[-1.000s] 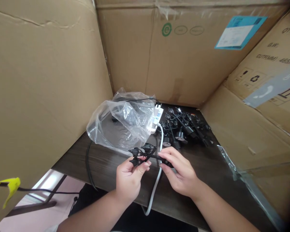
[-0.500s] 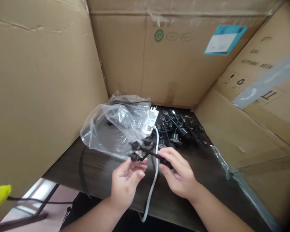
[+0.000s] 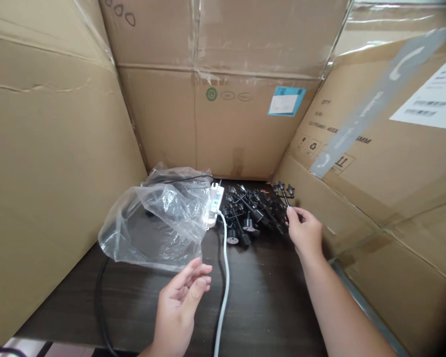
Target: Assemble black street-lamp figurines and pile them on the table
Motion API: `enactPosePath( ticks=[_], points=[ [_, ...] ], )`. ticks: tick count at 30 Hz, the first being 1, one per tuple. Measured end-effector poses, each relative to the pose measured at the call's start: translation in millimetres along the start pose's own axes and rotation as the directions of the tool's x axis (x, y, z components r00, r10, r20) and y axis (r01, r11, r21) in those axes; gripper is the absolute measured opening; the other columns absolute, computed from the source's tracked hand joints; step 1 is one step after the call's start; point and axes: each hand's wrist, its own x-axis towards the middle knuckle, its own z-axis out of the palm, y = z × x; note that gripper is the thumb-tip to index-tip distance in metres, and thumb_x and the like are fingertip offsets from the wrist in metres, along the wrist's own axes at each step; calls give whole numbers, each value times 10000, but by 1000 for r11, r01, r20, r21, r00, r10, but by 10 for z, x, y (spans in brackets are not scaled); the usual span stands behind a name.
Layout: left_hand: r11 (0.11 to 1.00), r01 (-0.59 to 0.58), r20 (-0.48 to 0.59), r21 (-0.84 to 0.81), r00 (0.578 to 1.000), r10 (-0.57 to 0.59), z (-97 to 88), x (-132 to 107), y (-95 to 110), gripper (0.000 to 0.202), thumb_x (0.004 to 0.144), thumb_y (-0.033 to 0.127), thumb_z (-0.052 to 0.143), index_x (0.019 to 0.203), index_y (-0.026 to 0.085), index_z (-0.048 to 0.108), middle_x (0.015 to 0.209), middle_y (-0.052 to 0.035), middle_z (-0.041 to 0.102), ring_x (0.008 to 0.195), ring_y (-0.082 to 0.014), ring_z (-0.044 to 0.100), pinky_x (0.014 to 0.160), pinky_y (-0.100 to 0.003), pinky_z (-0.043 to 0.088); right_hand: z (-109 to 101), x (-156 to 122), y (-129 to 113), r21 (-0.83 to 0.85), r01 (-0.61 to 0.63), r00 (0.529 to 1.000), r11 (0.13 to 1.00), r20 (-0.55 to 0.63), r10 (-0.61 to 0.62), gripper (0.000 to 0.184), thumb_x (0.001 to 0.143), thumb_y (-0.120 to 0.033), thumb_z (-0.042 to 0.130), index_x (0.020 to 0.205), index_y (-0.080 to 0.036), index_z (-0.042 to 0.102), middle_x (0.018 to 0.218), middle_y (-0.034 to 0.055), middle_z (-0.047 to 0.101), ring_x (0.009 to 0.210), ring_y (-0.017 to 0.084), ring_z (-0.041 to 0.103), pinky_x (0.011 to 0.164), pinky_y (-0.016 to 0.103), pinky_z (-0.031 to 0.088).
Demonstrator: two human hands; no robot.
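In the head view my right hand (image 3: pixel 306 232) pinches the thin stem of a black miniature lamp post (image 3: pixel 284 195) with several small lantern heads. It holds the piece at the right end of a pile of similar black lamp posts (image 3: pixel 258 214), some showing round bases. My left hand (image 3: pixel 178 305) is nearer to me, fingers loosely curved and thumb apart, with nothing in it. Just beyond its fingertips lies a clear plastic bag (image 3: pixel 152 223).
Tall cardboard walls stand at the left (image 3: pixel 52 163), back (image 3: pixel 230 139) and right (image 3: pixel 390 198) of the dark tabletop (image 3: pixel 260 302). A white power strip (image 3: pixel 214 201) sits beside the bag, its white cable (image 3: pixel 225 267) running toward me. A black cable (image 3: pixel 99 297) hangs at left.
My right hand has carried the black lamp post away from my left hand, forward and right to the pile. My left hand has let go of it. The view has tilted up and shifted right.
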Motion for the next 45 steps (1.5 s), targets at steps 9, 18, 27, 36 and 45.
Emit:
enactPosePath(
  ticks=[9,18,27,36,45],
  points=[
    [995,29,-9,92,1000,-28,11,-2,32,329,802,339,721,1065,142,719,998,-119,749,827,-202,702,732,-300,606,2,70,80,-142,-125,988,982,76,137,452,718,-480,580,869,-86,742,853,183,742,811,304,677,732,381,507],
    [930,-174,44,323,985,169,-179,154,514,251,840,355,662,981,157,728,911,-84,757,791,-192,710,742,-293,601,-77,86,-64,-231,-158,973,960,130,191,413,724,-471,566,868,-115,719,853,211,712,816,334,649,709,407,458],
    [77,-396,362,915,890,277,-805,1056,1058,246,875,139,497,962,146,727,1044,-92,737,983,-211,679,915,-348,540,-158,64,-288,-406,-32,993,913,94,76,372,715,-474,506,840,-180,696,849,189,680,864,370,620,731,462,463],
    [-243,-427,461,871,882,98,-781,1706,926,282,794,88,573,1025,158,718,1080,-109,706,1119,-265,582,1016,-377,448,-151,-41,-388,-284,186,977,940,-46,-208,351,697,-447,469,752,-158,661,810,187,669,903,356,622,856,473,467],
    [-399,-370,397,839,918,-16,-584,2070,745,273,898,291,599,1116,129,632,1204,-118,620,1139,-259,569,984,-491,444,-113,-83,-354,-275,239,964,931,-50,-262,370,728,-460,471,750,-154,677,802,164,685,844,325,630,820,438,481]
  ],
)
